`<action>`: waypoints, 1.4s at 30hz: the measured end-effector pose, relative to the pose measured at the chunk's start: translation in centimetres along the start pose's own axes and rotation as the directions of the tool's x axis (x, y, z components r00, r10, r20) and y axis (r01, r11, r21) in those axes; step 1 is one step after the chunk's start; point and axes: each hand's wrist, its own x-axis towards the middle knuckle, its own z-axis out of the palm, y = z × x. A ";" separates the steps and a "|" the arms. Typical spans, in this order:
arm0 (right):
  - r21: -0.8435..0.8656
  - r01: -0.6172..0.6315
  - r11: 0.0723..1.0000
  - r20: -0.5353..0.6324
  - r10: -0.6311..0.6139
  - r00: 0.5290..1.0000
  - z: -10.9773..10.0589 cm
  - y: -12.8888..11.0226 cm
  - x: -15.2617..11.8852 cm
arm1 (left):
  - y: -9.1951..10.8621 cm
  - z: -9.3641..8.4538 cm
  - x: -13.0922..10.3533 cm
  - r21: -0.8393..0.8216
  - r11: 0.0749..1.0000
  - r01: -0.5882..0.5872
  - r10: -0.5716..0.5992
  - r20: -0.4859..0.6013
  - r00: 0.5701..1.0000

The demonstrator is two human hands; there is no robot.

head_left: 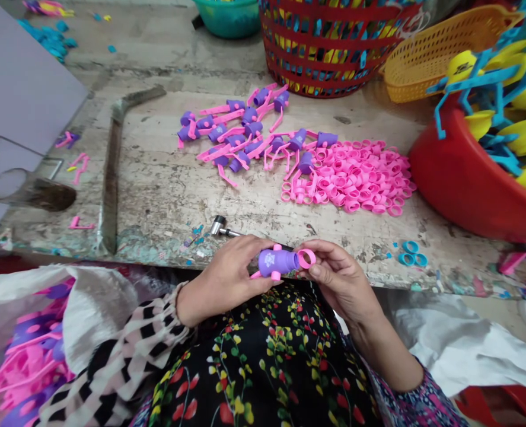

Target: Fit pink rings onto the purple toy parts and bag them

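My left hand (231, 279) is closed around a purple plastic toy body (272, 263) with pink side knobs and a pale printed mark. Its open, stepped neck points right. Between the thumb and fingers of my right hand (338, 276) is a pink plastic ring (306, 259), held right by that neck; whether the two touch I cannot tell. Just beyond my hands lies a small hammer (219, 225), its handle partly hidden by my left hand. Past it are a heap of pink rings (356, 178) and a loose pile of purple bodies with pink arms (240, 133).
A bent metal bar (112, 160) lies to the left, near a glass (26, 187). At the back stand a red basket (334, 77) and a yellow basket (445, 53). A full red tub (458, 184) is at right. Blue rings (411, 255) lie near the edge; a white sack (96, 314) sits below left.
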 end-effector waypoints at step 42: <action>-0.164 -0.018 0.986 0.004 0.019 1.000 -0.5 1.5 0.3 | 1.4 0.8 -0.1 0.627 0.778 0.034 -0.082 0.047 0.996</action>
